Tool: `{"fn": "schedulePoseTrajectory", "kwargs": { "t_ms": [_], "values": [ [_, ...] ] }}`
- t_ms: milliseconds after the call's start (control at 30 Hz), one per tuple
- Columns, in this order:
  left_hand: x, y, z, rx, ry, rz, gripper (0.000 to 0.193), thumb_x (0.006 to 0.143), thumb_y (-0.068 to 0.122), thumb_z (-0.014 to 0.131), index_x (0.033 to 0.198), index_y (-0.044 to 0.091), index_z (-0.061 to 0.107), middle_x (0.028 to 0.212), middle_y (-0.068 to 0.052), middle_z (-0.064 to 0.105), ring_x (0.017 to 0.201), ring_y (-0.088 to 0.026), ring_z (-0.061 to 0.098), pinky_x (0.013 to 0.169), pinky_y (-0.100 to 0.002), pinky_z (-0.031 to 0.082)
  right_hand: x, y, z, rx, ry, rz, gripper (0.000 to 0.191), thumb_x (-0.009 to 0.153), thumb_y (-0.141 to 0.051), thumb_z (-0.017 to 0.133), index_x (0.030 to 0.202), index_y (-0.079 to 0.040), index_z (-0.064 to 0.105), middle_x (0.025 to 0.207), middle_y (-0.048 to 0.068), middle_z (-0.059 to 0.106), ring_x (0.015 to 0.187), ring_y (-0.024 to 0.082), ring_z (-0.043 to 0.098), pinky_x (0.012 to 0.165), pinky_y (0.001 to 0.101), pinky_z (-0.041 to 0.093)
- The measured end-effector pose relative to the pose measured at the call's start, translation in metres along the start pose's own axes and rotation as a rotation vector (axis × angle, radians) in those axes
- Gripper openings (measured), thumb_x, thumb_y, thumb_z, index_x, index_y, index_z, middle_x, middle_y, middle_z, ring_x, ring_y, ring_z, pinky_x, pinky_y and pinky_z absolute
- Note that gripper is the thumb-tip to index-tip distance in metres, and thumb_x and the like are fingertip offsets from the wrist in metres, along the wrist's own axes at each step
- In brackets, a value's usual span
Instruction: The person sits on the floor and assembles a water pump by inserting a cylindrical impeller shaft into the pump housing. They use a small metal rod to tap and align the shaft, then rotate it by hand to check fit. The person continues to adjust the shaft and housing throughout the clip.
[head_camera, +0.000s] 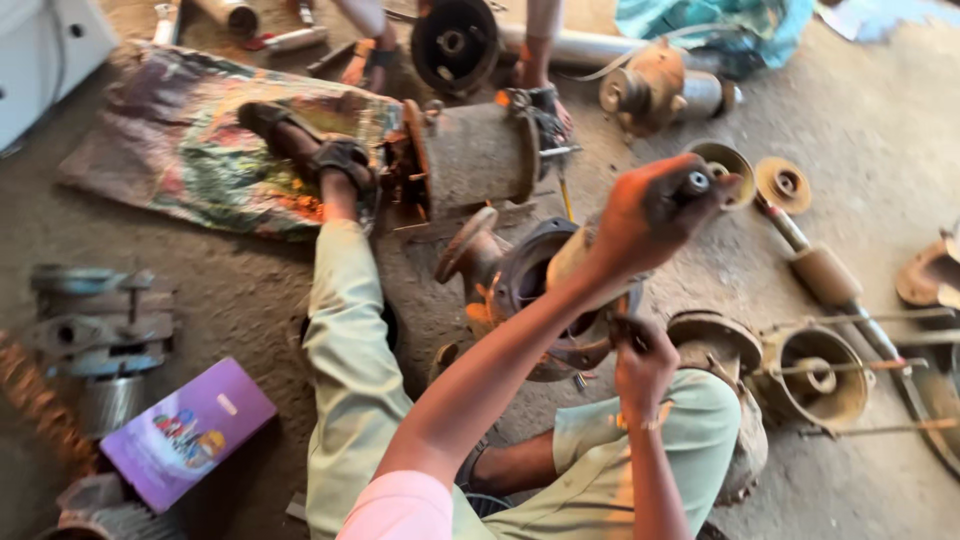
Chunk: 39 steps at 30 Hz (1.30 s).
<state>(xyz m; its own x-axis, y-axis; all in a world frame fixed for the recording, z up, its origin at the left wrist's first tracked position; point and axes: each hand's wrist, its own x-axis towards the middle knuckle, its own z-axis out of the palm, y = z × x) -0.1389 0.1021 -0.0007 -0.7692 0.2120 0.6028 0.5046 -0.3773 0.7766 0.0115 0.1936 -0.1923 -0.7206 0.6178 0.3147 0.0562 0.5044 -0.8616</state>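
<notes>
Outdoors, on a dusty, packed-earth floor (860, 120) littered with rusted machine parts, a person is sitting with legs spread around a dark cast-metal pump housing (535, 290), which is lying on the ground between the knees. Its round flanged mouth is facing up, its surface pitted and smeared with orange rust. The left hand (655, 210), stained with grease, is raised above the housing and is closing its fingers around a small cylindrical metal piece (697, 182) with a hollow end. The right hand (643, 360) is lower, just beside the housing's rim, clenched around something dark that is too blurred to make out. A worn, multicoloured cloth (190, 150) is lying flat on the ground to the left, one sandalled foot (320, 150) resting on its edge. Beside that foot a rusty cylindrical motor body (480, 155) is lying on its side. Another person's hands (545, 95) are working at its far end. A purple cardboard box (190, 430) is sitting near grey finned castings at lower left, while round, tan impeller bowls (815, 375) on thin rods are resting at right.
</notes>
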Motion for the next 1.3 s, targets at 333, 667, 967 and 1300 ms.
{"fn": "schedulePoseTrajectory", "kwargs": {
  "t_ms": [333, 667, 967, 1300],
  "values": [
    [-0.072, 0.013, -0.035, 0.5, 0.219, 0.171, 0.069, 0.081, 0.045, 0.078, 0.13, -0.002, 0.064, 0.119, -0.019, 0.063, 0.109, -0.035, 0.062, 0.094, -0.043, 0.051, -0.072, -0.047, -0.006, -0.125, 0.04, -0.15, 0.016, 0.08, 0.002, 0.081, 0.095, -0.001, 0.078, 0.096, 0.007, 0.073, 0.085, 0.015, 0.068, 0.077, 0.0293, 0.054],
    [-0.236, -0.054, -0.119, -0.043, 0.341, -1.031, 0.044, 0.096, 0.042, 0.069, 0.088, -0.001, 0.076, 0.072, -0.003, 0.066, 0.066, -0.01, 0.058, 0.063, -0.034, 0.046, -0.072, -0.076, 0.066, -0.226, -0.092, -0.496, 0.018, 0.081, 0.004, 0.074, 0.098, -0.004, 0.074, 0.101, 0.012, 0.073, 0.093, 0.028, 0.07, 0.083, 0.038, 0.055],
    [-0.264, -0.12, -0.159, 0.207, 0.427, -0.865, 0.036, 0.099, 0.033, 0.06, 0.104, -0.001, 0.072, 0.093, -0.017, 0.074, 0.086, -0.028, 0.071, 0.078, -0.041, 0.052, -0.067, -0.103, 0.093, -0.179, -0.451, -0.65, 0.02, 0.078, -0.001, 0.073, 0.098, -0.004, 0.074, 0.103, 0.013, 0.073, 0.097, 0.031, 0.071, 0.087, 0.0411, 0.056],
    [-0.253, -0.116, -0.179, 0.482, 0.266, -0.904, 0.027, 0.09, 0.028, 0.07, 0.108, 0.01, 0.077, 0.106, -0.016, 0.076, 0.101, -0.033, 0.073, 0.087, -0.043, 0.056, 0.162, -0.203, 0.014, -0.092, -0.071, -0.618, 0.006, 0.106, 0.0, 0.07, 0.112, 0.003, 0.07, 0.102, 0.009, 0.07, 0.089, 0.015, 0.066, 0.082, 0.0295, 0.055]
  ]
}}
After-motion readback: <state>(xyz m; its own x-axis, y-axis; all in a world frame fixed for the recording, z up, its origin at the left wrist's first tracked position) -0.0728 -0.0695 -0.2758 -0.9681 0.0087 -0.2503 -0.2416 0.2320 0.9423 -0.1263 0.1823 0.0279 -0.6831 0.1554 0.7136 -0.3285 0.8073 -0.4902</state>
